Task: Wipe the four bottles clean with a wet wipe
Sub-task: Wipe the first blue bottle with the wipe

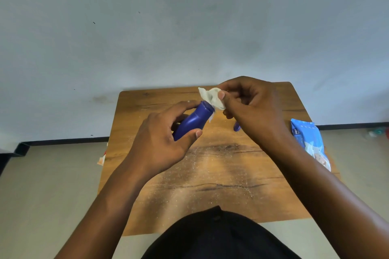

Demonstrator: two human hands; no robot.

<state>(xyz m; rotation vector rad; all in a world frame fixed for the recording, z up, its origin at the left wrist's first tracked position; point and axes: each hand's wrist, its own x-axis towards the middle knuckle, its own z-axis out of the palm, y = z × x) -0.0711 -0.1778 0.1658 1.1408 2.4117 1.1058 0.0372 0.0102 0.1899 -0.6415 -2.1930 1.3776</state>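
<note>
above the desk, left hand grips blue bottle, its far end touching the wet wipe pinched in right hand.

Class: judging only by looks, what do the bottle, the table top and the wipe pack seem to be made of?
Blue bottle: probably plastic, smooth with a soft sheen.
Table: wood or wood-look laminate; grain lines and dark knots show, dusted with pale specks.
Wipe pack: likely thin plastic film, glossy, printed and creased.
</note>
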